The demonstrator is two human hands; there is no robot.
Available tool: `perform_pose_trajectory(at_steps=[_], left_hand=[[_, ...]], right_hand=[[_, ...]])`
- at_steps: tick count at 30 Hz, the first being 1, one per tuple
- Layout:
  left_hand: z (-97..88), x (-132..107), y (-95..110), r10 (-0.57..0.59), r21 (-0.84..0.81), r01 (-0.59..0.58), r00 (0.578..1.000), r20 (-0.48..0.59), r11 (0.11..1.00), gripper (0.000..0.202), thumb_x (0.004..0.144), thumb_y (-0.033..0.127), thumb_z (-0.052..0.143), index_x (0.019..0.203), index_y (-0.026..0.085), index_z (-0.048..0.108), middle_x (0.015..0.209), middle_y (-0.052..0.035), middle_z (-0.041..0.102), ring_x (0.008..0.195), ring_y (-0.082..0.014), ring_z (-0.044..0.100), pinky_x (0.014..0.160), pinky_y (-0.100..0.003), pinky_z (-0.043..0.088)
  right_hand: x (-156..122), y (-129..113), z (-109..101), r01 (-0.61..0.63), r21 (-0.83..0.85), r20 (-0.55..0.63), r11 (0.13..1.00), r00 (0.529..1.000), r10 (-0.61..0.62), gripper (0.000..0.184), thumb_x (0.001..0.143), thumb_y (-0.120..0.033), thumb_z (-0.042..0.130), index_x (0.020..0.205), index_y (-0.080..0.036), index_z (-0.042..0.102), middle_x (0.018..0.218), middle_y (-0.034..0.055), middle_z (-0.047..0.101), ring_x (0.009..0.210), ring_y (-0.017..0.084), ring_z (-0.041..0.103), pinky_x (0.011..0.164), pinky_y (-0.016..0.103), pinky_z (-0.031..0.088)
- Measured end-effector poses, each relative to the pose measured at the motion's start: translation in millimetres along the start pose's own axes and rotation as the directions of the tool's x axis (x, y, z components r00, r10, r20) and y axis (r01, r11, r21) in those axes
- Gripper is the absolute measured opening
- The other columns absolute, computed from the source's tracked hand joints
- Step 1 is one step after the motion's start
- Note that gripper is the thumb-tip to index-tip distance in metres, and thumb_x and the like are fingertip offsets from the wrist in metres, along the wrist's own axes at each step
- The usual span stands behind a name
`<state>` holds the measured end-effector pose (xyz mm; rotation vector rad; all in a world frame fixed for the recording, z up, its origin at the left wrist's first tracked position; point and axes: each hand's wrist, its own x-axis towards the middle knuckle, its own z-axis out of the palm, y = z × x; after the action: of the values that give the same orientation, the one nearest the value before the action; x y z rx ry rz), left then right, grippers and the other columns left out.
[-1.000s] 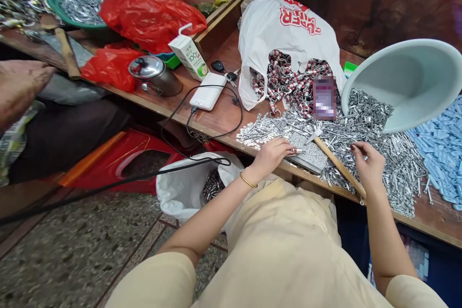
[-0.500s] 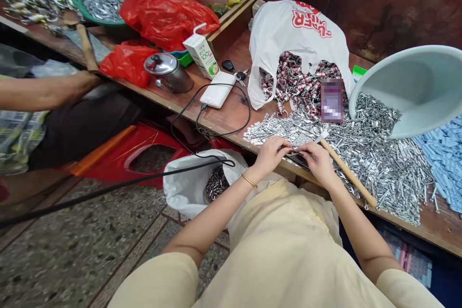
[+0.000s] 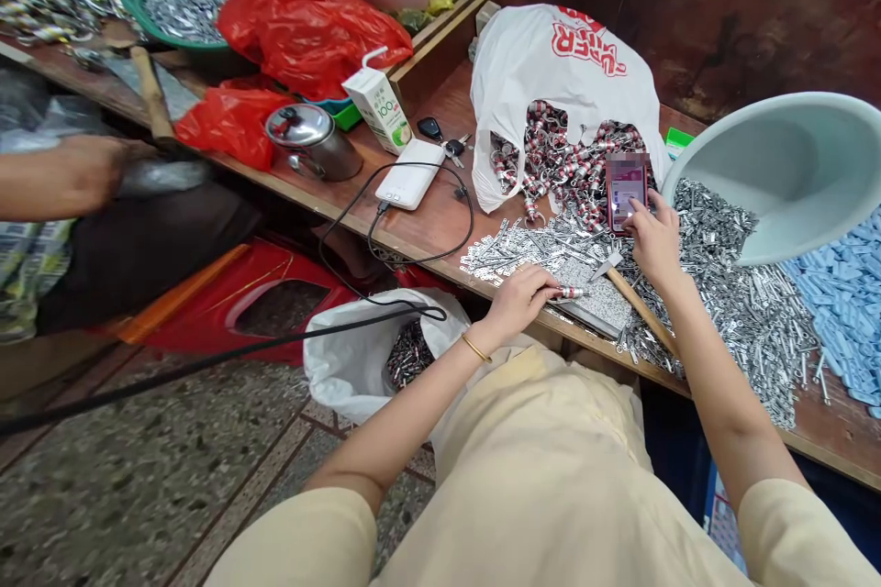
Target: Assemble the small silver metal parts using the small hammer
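Observation:
My left hand [image 3: 521, 301] is closed on a small red-and-silver metal piece [image 3: 568, 293], pinched between thumb and fingers at the bench's front edge. Beneath and to the right of that piece lies a grey speckled plate [image 3: 600, 316]. My right hand [image 3: 653, 237] reaches forward, fingers apart, a fingertip on the lit screen of a phone [image 3: 623, 188]. The phone leans against red-and-silver metal pieces [image 3: 574, 160] spilling from a white plastic bag [image 3: 509, 46]. Below my right hand, a hammer [image 3: 637, 301] with a wooden handle rests on the loose metal parts.
Small metal parts [image 3: 736, 330] cover the right of the bench, beside a tipped grey basin [image 3: 791, 174] and blue pieces [image 3: 840, 303]. Leftward are a white power bank [image 3: 411, 174] with a cable, a metal mug [image 3: 320, 147] and a drink carton [image 3: 380, 110]. Another person's hand [image 3: 86, 172] is at far left.
My right hand has left my left hand and moved forward to the phone, whose screen is now lit. The left hand keeps a metal piece. The other person's hand has moved left, away from a wooden handle.

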<state>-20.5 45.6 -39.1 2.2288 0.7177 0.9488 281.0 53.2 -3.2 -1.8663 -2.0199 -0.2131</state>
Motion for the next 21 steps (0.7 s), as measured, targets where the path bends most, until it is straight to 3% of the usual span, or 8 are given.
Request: perform_pose_trajectory(at_steps=[5,8,11,15,18,21], left_hand=[[1.0,-2,-2,0.038,0.041,-0.038,0.999,-0.019,0.998,0.023,0.104,0.029,0.051,0.094,0.017,0.067,0.087,-0.0051,0.069,0.085,-0.0188,0.059,0.079,-0.032,0.048],[-2.4,1,-5,0.076,0.077,-0.074,0.997,-0.021,0.994,0.022,0.104,0.029,0.051,0.095,0.018,0.068,0.087,-0.0049,0.070,0.084,-0.0185,0.058,0.081,-0.033,0.047],[-6.9,6,-9,0.086,0.094,-0.083,0.996,-0.023,0.992,0.023,0.103,0.029,0.052,0.094,0.018,0.070,0.087,-0.0054,0.070,0.084,-0.0189,0.057,0.081,-0.034,0.047],[-8.5,10,-11,0.088,0.060,-0.087,0.996,-0.015,0.994,0.023,0.103,0.028,0.053,0.091,0.019,0.070,0.083,-0.0047,0.070,0.082,-0.0184,0.058,0.079,-0.033,0.047],[-6.9,10,-9,0.074,0.028,-0.073,0.997,-0.013,0.997,0.022,0.102,0.029,0.054,0.091,0.019,0.070,0.083,-0.0044,0.070,0.082,-0.0183,0.060,0.079,-0.033,0.047],[-5.2,10,-9,0.067,0.031,-0.066,0.998,-0.011,0.997,0.023,0.103,0.030,0.054,0.091,0.019,0.070,0.083,-0.0050,0.070,0.083,-0.0189,0.060,0.080,-0.034,0.048]], right_hand=[[8,2,12,0.040,0.002,0.040,0.999,0.998,-0.041,0.026,0.094,-0.009,0.042,0.093,-0.021,0.065,0.139,0.0117,0.066,0.151,0.034,0.034,0.112,0.059,0.034],[6,-1,9,-0.005,0.069,-0.065,0.998,0.998,0.010,0.024,0.094,-0.014,0.045,0.092,-0.022,0.068,0.135,0.0118,0.068,0.145,0.035,0.040,0.111,0.059,0.036],[-4,-10,0,-0.079,0.177,-0.187,0.981,0.976,0.112,0.024,0.095,-0.021,0.049,0.092,-0.024,0.073,0.119,0.0105,0.071,0.123,0.031,0.056,0.102,0.052,0.046],[-17,-27,-6,-0.081,0.372,-0.115,0.925,0.984,0.133,0.025,0.095,-0.024,0.053,0.099,-0.026,0.077,0.099,0.0068,0.070,0.094,0.024,0.065,0.082,0.041,0.055],[-15,-28,-2,-0.071,0.377,-0.082,0.923,0.991,0.110,0.029,0.096,-0.020,0.048,0.098,-0.026,0.076,0.103,0.0068,0.073,0.099,0.024,0.067,0.087,0.042,0.056],[-3,-14,6,-0.060,0.233,-0.121,0.971,0.989,0.090,0.028,0.094,-0.015,0.047,0.089,-0.024,0.073,0.118,0.0088,0.075,0.125,0.030,0.059,0.103,0.053,0.048]])
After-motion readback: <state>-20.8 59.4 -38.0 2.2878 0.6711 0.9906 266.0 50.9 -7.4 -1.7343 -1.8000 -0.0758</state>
